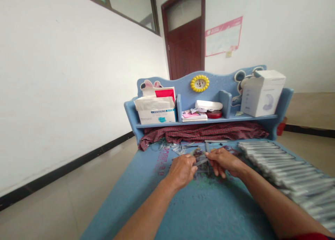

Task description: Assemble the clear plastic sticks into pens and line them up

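My left hand (182,169) is closed, its fingers curled inward above the blue desk (193,212). What it holds, if anything, is hidden. A pale, see-through strip (201,161) lies between the two hands; whether either one touches it I cannot tell. Thumb and forefinger of my right hand (222,160) pinch a thin grey tube (207,147) that points away from me. Small dark and clear pieces (187,147) are scattered just beyond my hands, too small to name. On the right of the desk lies a stack of many slim grey, tube-like pieces (272,163), blurred toward the near end.
Behind the hands a red checked cloth (204,132) is bunched under the desk's shelf (159,124). On the shelf stand an open carton (156,109), a stack of papers (194,117), a red round tin (214,114) and a white box (262,94). A yellow clock (199,83) sits above.
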`<state>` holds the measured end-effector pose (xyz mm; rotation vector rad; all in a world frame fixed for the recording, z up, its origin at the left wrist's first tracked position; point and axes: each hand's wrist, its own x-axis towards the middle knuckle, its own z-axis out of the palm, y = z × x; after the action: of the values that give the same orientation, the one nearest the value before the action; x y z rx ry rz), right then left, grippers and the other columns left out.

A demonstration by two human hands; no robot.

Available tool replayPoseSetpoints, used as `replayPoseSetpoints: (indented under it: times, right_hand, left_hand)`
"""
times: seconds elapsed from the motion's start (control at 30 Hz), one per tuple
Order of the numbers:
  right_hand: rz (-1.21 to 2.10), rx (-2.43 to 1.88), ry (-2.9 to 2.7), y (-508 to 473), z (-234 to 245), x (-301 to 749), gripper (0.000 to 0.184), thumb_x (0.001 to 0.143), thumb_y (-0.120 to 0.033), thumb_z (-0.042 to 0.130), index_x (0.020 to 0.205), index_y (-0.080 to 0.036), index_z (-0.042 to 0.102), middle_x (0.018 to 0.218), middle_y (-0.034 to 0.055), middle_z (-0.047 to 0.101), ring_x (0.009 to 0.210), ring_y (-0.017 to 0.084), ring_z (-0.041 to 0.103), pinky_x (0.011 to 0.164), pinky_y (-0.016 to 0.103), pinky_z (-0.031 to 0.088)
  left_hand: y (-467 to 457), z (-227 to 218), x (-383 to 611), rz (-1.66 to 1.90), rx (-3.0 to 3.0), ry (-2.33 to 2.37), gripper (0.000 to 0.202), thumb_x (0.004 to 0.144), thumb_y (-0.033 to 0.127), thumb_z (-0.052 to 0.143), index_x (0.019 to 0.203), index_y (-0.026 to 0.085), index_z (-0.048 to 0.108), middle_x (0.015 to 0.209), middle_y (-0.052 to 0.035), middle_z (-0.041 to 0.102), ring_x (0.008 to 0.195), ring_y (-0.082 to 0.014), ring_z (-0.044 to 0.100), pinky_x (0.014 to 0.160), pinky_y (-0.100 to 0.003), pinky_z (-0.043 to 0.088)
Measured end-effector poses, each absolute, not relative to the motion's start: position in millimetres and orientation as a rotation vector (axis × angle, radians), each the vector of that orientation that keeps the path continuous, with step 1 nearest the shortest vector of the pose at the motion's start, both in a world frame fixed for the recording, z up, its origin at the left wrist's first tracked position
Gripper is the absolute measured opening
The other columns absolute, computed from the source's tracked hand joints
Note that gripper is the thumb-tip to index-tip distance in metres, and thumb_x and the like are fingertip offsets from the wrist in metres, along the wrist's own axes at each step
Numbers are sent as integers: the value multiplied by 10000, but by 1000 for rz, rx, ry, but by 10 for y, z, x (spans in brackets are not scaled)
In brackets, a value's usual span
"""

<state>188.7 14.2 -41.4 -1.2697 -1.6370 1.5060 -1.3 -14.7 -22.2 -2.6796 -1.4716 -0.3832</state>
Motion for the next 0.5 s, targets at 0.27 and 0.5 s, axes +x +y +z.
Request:
replayPoseSetpoints:
  times: [0.27,0.5]
  right_hand:
    - [1535,-1233,-1619,145,-384,1885,392,776,-507,480,610,-152,476,389,4,567,228,80,429,250,162,242]
    - [1590,-1062,-1624,156,-437,1872,311,674,-435,624,706,-141,528,470,-11,609,284,74,472,289,160,310]
  left_hand:
    - [-94,-228,-42,-606,-2705,-1529,68,708,245,588,722,179,590,720,-12,576,667,-139,521,592,-225,353]
    - [-25,-236,-50,-823,-2912,-1630,107,681,272,606,659,167,604,598,23,557,565,-105,507,519,-195,345]
